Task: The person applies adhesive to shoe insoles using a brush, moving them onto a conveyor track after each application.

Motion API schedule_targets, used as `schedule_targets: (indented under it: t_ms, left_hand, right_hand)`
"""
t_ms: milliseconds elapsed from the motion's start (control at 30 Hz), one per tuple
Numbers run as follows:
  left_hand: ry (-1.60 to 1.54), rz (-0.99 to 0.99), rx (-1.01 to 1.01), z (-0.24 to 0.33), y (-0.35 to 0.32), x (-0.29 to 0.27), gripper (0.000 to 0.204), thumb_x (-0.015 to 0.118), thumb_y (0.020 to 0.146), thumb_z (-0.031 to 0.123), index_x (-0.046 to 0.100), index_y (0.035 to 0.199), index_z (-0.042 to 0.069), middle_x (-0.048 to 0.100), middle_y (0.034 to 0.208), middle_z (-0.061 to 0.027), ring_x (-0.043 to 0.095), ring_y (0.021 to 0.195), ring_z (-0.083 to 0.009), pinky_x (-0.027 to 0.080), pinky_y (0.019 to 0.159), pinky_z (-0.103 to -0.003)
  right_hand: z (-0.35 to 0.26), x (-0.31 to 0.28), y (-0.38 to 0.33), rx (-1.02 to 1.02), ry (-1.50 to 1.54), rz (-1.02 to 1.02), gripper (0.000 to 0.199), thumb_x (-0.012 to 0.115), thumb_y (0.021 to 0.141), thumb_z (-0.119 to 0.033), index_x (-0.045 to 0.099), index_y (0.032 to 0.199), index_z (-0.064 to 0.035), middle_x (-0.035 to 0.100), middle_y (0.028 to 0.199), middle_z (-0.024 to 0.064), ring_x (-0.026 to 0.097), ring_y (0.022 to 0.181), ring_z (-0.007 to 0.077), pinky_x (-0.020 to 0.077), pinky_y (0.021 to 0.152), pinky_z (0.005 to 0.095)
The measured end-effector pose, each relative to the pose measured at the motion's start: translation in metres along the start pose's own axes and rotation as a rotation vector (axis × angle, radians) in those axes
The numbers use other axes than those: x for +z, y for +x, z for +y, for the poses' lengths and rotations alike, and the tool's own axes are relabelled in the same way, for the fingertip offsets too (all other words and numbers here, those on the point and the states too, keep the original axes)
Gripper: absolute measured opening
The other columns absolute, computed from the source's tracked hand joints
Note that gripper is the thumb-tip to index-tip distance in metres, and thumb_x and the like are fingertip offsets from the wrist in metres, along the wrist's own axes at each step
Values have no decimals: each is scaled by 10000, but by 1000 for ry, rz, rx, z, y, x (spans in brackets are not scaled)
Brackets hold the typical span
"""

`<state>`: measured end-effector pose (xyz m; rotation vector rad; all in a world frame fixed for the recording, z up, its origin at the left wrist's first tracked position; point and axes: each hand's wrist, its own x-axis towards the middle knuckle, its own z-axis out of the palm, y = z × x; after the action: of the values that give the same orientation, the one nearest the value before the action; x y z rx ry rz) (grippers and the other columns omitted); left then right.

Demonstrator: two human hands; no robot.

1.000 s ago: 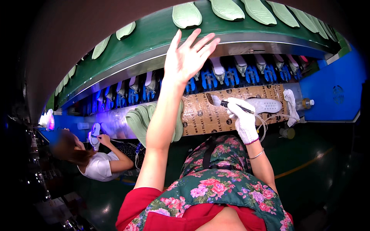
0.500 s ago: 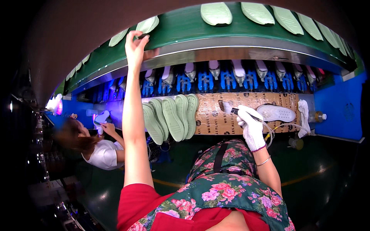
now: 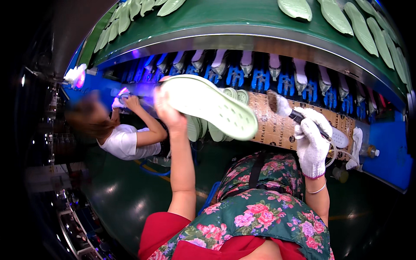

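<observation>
My bare left hand [image 3: 170, 113] is closed on one end of a pale green shoe sole [image 3: 208, 102], held up in the air and slightly blurred. Holes dot the sole's other end, which points toward my right. A white knitted glove covers my right hand [image 3: 311, 139], wrapped round the black handle of a brush [image 3: 282, 106]. The brush's bristles point up and left, clear of the raised sole. Behind and below that sole, more green soles [image 3: 195, 128] lie on the bench, partly hidden. Past my gloved hand rests a whitish sole [image 3: 339, 138].
Brown printed cardboard [image 3: 265, 130] covers the bench. Beyond it runs a row of shoe lasts on blue holders [image 3: 234, 77], below a green belt [image 3: 234, 17] carrying soles. A clear tube [image 3: 333, 156] loops by my glove. A co-worker [image 3: 125, 141] works at left.
My left hand has come back from the belt toward me, now with a green sole in it. My right hand and the brush have risen closer and shifted right.
</observation>
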<state>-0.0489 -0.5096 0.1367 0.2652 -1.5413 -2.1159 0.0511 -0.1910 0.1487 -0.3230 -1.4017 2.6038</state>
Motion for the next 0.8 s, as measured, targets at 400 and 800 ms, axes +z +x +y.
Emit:
schedule_targets:
  t_ms: [400, 800]
  left_hand:
    - [-568, -638, -1170, -94, -146, 10, 494, 466, 966, 362, 534, 1289, -5, 606, 1244, -167, 601, 1138, -245, 466, 991, -400]
    - [-733, -659, -1170, -56, -157, 41, 1065, 71, 780, 874, 503, 1282, 39, 627, 1056, -182, 657, 899, -339, 548, 785, -464]
  right_hand:
    - [11, 30, -11, 41, -189, -185, 182, 671, 821, 23, 683, 1001, 48, 672, 938, 100, 631, 738, 116, 510, 646, 227]
    - [8, 26, 2, -224, -641, -294, 225, 753, 763, -41, 724, 982, -3, 711, 953, 98, 672, 825, 169, 532, 749, 283]
